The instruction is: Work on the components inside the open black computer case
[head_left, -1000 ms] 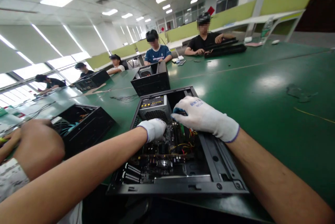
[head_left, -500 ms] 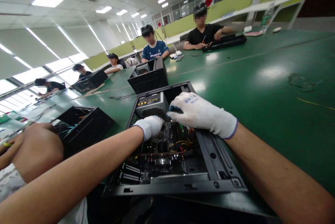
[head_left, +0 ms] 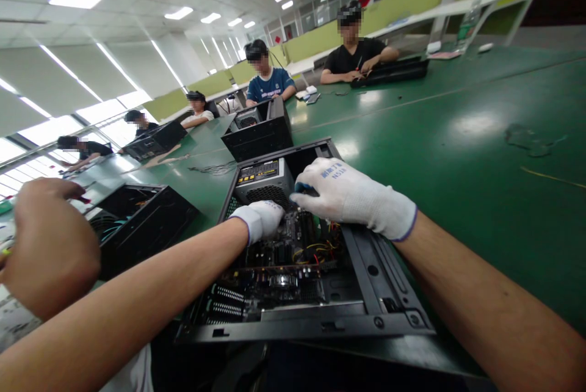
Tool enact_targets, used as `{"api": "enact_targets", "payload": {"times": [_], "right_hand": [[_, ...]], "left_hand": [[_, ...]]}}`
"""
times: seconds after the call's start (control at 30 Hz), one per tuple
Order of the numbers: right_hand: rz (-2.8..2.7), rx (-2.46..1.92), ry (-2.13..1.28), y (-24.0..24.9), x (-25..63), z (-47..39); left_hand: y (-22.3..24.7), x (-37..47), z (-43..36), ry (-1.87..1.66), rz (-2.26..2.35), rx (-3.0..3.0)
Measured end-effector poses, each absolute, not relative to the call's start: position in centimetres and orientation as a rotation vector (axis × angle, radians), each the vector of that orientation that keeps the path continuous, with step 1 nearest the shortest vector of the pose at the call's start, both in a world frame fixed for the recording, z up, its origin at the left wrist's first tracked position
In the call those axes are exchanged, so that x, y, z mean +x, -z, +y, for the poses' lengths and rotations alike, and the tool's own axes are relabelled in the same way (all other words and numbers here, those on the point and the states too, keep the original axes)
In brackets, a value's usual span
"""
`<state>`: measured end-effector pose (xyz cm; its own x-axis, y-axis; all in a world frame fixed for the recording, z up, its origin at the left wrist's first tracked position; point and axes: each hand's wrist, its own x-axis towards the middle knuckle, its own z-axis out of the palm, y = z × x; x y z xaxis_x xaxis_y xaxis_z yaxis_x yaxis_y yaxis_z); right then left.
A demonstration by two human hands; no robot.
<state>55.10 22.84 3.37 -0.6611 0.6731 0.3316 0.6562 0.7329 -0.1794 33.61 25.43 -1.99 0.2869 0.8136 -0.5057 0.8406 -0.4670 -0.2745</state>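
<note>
Here, at the centre of the frame, an open computer case (head_left: 366,294) lies on its side on the green tabletop (head_left: 480,154), its inside facing up. Both of the person's hands wear white gloves and reach into it from the lower edge of the frame. The left hand (head_left: 260,219) is curled into a loose fist, fingers together, resting on the circuit board (head_left: 284,264) just below the grey power supply (head_left: 265,179); whether it pinches anything underneath cannot be told. The right hand (head_left: 352,196) comes in from the right, fingers closed around a small dark tool with a blue tip (head_left: 303,189), pressed down beside the power supply, just right of the left hand. Yellow and red wires (head_left: 315,250) run across the board right below the right hand.

At the left edge a co-worker's bare hand (head_left: 48,245) is raised in front of a second open case (head_left: 146,221) that holds a fan. A third case (head_left: 260,129) stands upright just behind the centre one, with loose cables (head_left: 215,168) on the tabletop beside it. Further up the frame, several people sit along the far side of the tabletop, one of them in a blue shirt (head_left: 268,83), another in a black shirt (head_left: 354,56) bent over a flat black case panel (head_left: 394,69).
</note>
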Motion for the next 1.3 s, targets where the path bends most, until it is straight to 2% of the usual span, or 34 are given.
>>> {"api": "enact_targets", "payload": {"times": [0.8, 1.07, 1.3], "right_hand": [[-2.571, -1.034, -0.055, -3.5, 55.0, 22.7], [-2.538, -0.991, -0.021, -3.0, 55.1, 23.0], [-2.456, -1.010, -0.123, -3.2, 55.1, 22.8]], "left_hand": [[3.0, 33.5, 26.0, 0.857, 1.577, 2.464], [1.8, 34.1, 25.2, 0.852, 1.610, 2.430], [0.3, 34.3, 24.5, 0.660, 1.661, 2.435]]}}
